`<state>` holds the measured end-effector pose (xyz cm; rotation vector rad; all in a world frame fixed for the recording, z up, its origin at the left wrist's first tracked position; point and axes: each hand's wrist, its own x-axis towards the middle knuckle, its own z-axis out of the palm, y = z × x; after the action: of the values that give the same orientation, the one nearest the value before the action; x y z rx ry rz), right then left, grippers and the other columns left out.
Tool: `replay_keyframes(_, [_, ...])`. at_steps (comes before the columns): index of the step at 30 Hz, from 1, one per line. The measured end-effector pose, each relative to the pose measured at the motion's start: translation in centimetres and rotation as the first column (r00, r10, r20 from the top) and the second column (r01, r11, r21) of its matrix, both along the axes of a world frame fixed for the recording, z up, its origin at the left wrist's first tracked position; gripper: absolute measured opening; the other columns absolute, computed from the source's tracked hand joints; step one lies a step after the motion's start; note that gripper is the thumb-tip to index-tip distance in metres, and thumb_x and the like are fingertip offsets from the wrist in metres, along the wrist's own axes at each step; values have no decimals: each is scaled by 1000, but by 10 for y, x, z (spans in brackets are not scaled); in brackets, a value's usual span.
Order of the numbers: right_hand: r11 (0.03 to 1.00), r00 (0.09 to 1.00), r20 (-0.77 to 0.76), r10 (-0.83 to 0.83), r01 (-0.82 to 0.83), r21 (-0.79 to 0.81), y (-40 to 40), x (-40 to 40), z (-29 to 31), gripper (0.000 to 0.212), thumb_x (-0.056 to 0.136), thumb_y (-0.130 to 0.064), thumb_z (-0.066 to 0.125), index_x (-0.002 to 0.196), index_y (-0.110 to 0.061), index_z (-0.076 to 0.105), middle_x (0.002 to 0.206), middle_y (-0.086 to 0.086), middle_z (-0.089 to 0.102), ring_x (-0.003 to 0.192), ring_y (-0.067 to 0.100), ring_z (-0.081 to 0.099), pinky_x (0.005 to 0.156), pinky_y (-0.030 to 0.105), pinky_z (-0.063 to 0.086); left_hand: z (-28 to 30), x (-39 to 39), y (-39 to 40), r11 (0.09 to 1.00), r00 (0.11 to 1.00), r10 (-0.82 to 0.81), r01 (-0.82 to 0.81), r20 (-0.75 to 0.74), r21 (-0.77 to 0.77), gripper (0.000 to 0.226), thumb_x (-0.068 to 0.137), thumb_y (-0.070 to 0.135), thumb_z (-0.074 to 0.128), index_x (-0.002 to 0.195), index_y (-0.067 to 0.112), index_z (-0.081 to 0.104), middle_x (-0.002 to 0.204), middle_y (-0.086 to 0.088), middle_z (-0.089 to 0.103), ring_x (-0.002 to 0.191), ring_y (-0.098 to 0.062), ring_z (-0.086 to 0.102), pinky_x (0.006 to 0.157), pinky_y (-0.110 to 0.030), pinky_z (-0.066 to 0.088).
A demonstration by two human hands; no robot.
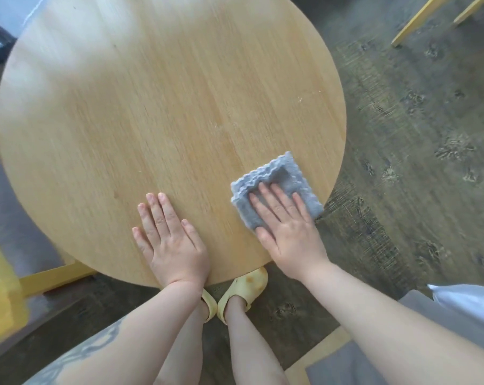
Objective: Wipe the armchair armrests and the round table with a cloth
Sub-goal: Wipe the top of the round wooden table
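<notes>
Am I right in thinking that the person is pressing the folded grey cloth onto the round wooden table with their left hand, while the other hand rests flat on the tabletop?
Not quite: the head view shows the right hand pressing the folded grey cloth onto the round wooden table, near its right edge. It is the left hand that rests flat on the bare tabletop.

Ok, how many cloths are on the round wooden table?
1: a folded grey cloth under the right hand, near the round wooden table edge. The left hand lies bare.
</notes>
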<state>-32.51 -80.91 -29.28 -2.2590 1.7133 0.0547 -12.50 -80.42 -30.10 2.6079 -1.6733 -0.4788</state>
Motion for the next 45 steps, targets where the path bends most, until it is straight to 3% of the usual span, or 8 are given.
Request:
replay_keyframes(3, [951,950,-35,-310,309,-20,36,22,4,60,97,-36,29,153,-18,19,161,4,13,148,21,10,118,48,8,0,0,1,1000,1000,-7,7,-1,-8,60,95,30,9,152,18,-6,160,2,-10,146,-15,-14,118,-41,-9])
replay_keyframes(9, [950,951,32,308,-309,47,3,53,6,59,94,-40,36,151,-28,25,158,-6,21,146,16,16,118,41,7,-1,1,0,1000,1000,-12,12,5,-17,59,96,31,10,152,16,2,161,1,-2,147,-18,-6,118,-42,-4])
replay_keyframes(15, [948,948,-63,-313,316,45,40,38,11,63,96,-39,28,154,-21,10,162,1,4,148,20,4,118,47,6,0,1,0,1000,1000,-17,17,7,2,60,95,31,7,152,18,-7,160,2,-9,147,-16,-13,118,-41,-7])
replay_keyframes(21, [938,948,52,314,-318,140,-8,46,14,61,93,-45,35,151,-34,20,160,-11,13,147,12,8,117,41,3,1,15,-4,995,995,-98,98,-10,2,60,94,35,18,150,14,13,157,-5,16,143,-22,9,113,-41,8])
replay_keyframes(27, [961,963,-69,-260,265,77,40,46,18,64,95,-42,27,154,-25,10,162,-1,4,148,19,4,116,48,7,6,52,-26,941,943,-332,328,-37,-78,69,86,46,32,146,16,16,138,-5,22,128,-27,22,107,-35,7])
replay_keyframes(33, [941,947,103,304,-315,124,-20,68,12,59,93,-42,37,150,-35,23,159,-12,16,146,11,11,117,41,3,5,55,-42,913,915,-403,402,-9,-66,60,94,34,24,150,12,20,156,-7,19,144,-23,11,118,-35,0])
replay_keyframes(39, [892,893,-82,-442,447,64,-16,39,11,63,96,-44,22,154,-24,7,161,-2,-3,148,16,-5,118,50,5,6,54,-42,907,907,-420,420,7,-4,63,95,37,22,152,10,12,159,-8,9,147,-24,2,119,-40,-2])
replay_keyframes(45, [985,991,37,128,-131,114,-23,94,15,61,92,-38,33,152,-31,21,160,-7,15,147,16,11,117,45,8,6,54,-44,898,898,-441,441,7,-5,64,94,36,23,150,7,17,157,-11,16,145,-27,8,118,-42,1])
